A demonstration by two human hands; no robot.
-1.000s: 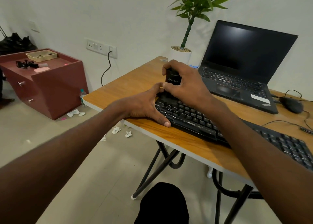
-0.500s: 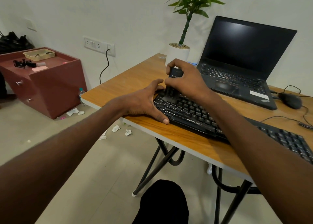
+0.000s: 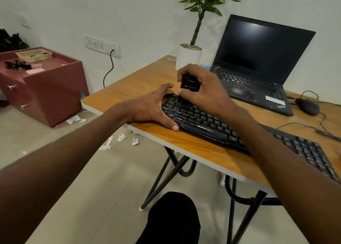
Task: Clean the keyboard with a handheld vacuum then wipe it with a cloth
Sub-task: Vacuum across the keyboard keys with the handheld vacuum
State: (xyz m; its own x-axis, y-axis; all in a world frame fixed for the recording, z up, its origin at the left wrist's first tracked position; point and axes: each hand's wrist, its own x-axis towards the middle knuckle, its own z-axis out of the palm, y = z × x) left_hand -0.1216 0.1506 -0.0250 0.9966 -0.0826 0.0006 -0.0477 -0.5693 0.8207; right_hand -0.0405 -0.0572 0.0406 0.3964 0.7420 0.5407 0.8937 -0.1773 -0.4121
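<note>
A black open laptop (image 3: 258,68) and white plant pot (image 3: 188,58) stand far on the wooden tabletop (image 3: 193,147). My right hand (image 3: 204,92) grips the small black handheld vacuum (image 3: 190,85) upright on the black keyboard (image 3: 212,125); my left hand (image 3: 151,109), fingers spread, braces its left end.

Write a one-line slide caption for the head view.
Right hand holds a small vacuum upright on the keyboard while the left hand steadies its end.

open laptop (image 3: 258,68), potted plant (image 3: 191,55), mouse (image 3: 307,106), maroon cabinet (image 3: 46,88)
</note>
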